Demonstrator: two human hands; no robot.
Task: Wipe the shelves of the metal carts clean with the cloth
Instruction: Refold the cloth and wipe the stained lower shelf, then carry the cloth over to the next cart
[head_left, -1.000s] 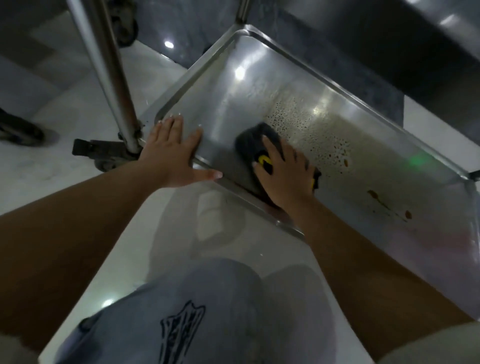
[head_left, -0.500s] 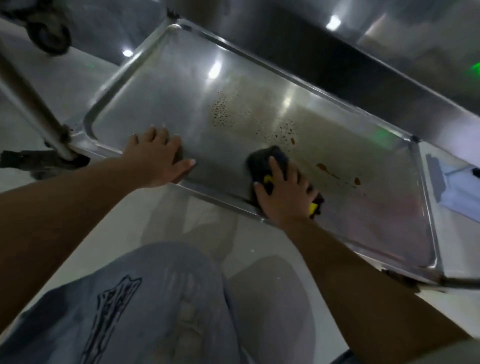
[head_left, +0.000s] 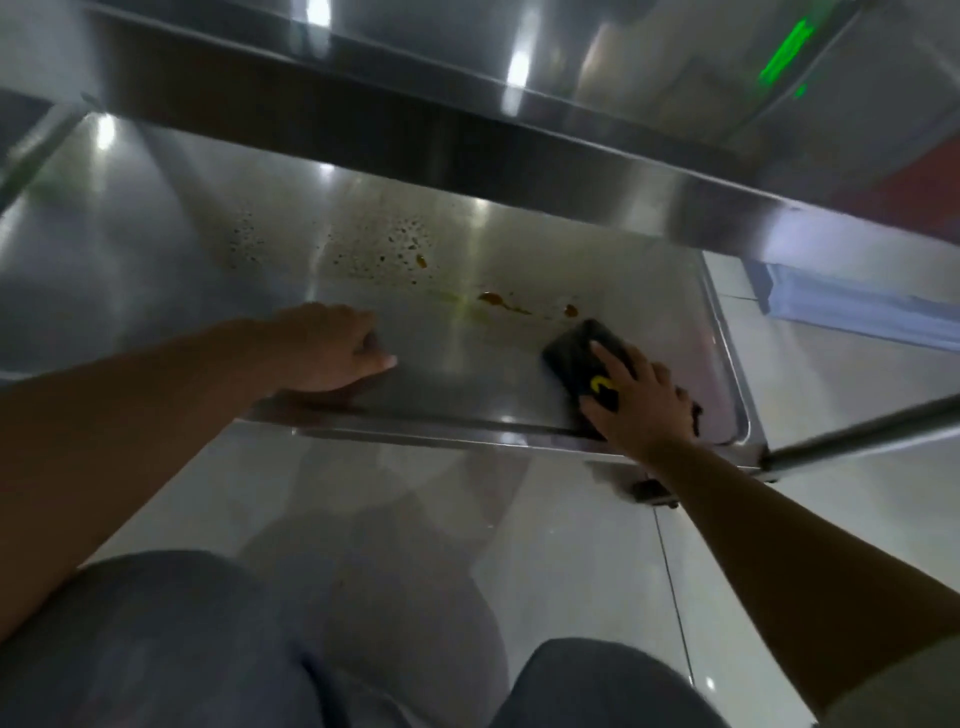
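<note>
Two hands are seen over the lower shelf (head_left: 156, 249) of a metal cart. The right hand (head_left: 641, 410) is laid flat on a dark cloth (head_left: 576, 353) w/ a yellow mark, fingers spread and fairly straight, pressing it down; nothing is curled round it. The cloth is placed at the near right corner of the shelf, touching the near rim (head_left: 441, 428) and just left of the right rim. The left hand (head_left: 332, 348) is rested on the near rim towards the shelf's middle, knuckles up, fingers bent down over the edge onto the shelf floor, thumb pointed right; whether the rim is actually gripped cannot be told.

Brown-orange stains (head_left: 498, 301) are seen on the shelf just beyond the cloth, w/ a patch of small dark droplets (head_left: 384, 249) further left and far. An upper shelf (head_left: 467, 130) is set above, its front edge crossing the top of the view, w/ a green reflection (head_left: 784, 52) at far right. A cart post (head_left: 857, 436) is seen slanting off at the right, by the corner. Pale floor tiles (head_left: 571, 561) are seen below the shelf, and the person's knees in grey-blue fabric (head_left: 156, 649) at the near edge. A blue-white object (head_left: 857, 306) lies on the floor beyond the cart's right side; blurred, not identified.
</note>
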